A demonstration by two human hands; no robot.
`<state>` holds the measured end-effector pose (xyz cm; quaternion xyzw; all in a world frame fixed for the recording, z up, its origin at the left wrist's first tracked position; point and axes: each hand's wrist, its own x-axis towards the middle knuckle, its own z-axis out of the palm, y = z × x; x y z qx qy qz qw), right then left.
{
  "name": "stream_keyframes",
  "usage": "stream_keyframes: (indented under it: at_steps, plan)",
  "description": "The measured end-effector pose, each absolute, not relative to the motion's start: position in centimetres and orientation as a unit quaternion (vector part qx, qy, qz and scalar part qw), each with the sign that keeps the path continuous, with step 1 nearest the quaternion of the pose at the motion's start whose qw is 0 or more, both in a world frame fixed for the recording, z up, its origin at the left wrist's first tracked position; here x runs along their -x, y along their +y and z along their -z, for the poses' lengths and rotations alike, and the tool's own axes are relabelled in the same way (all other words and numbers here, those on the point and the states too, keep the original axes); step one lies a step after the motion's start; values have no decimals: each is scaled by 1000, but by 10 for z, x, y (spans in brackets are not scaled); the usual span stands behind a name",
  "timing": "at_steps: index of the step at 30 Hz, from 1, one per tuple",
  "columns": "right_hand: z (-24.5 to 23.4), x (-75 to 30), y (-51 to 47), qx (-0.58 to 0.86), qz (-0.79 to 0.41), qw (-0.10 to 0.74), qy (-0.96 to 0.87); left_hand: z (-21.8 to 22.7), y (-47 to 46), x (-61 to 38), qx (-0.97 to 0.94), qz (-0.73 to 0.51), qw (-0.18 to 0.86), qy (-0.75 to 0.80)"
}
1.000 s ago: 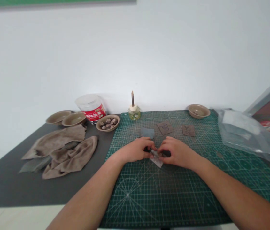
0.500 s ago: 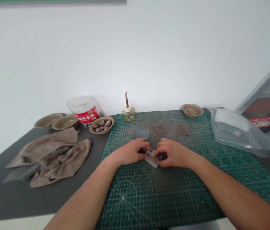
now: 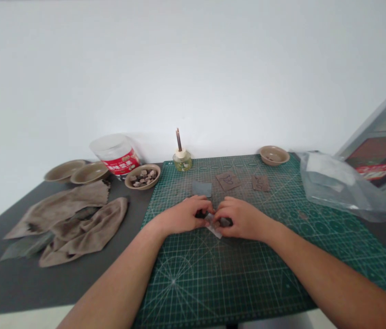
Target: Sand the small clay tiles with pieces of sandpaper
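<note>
Two bare forearms reach in from the bottom of the view, and both hands meet near the middle of a green cutting mat (image 3: pixel 179 283) marked with a white grid. The left hand (image 3: pixel 184 215) and right hand (image 3: pixel 242 219) are curled and pressed close together, fingertips nearly touching, pinching a small dark object (image 3: pixel 225 222). Dark pieces show on either side of a pale strip of paper (image 3: pixel 213 227), which pokes out below the fingers and rests near the mat. Whether the dark pieces are one object or two is hidden.

Just beyond the hands lie a dark gray square of abrasive sheet (image 3: pixel 202 188) and two brown squares (image 3: pixel 228 181) (image 3: pixel 260 183) with handwritten marks too blurred to read. Farther ahead stand a glass jar with upright sticks (image 3: pixel 182 161) and a tan bowl (image 3: pixel 274 155).

Left of the hands, on the dark gray table (image 3: pixel 24 283), are a bowl of small rough stones (image 3: pixel 142 176), a clear tub with a red label (image 3: pixel 120 161) whose writing is too small to read, two empty-looking tan bowls (image 3: pixel 64 170) (image 3: pixel 90 173), and two crumpled brown cloths (image 3: pixel 55 205) (image 3: pixel 90 233). Right of the hands lies a clear plastic bag (image 3: pixel 336 187).
</note>
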<state>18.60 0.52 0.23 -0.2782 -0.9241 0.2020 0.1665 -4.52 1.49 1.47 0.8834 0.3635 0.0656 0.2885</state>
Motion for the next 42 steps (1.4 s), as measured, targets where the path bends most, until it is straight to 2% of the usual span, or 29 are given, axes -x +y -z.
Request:
stream_keyframes:
  at_steps: [3, 9, 22, 27, 31, 36, 42]
  plan:
    - [-3, -189, 5, 249, -227, 143, -931, -13, 15, 46, -884, -71, 290, 361]
    - [0, -188, 9, 296, -196, 178, -918, -13, 16, 46, -886, -72, 285, 359]
    - [-3, -186, 5, 269, -210, 157, -927, -14, 15, 46, -881, -71, 290, 367]
    - [-2, -184, 6, 310, -178, 170, -918, -13, 15, 46, -880, -72, 294, 366]
    - [-2, -185, 4, 274, -205, 163, -925, -13, 15, 46, -882, -71, 291, 363]
    - [-3, -189, 6, 324, -189, 176, -910, -14, 15, 45, -880, -70, 295, 366]
    - [-3, -188, 8, 276, -214, 170, -922, -15, 15, 45, -880, -69, 289, 369]
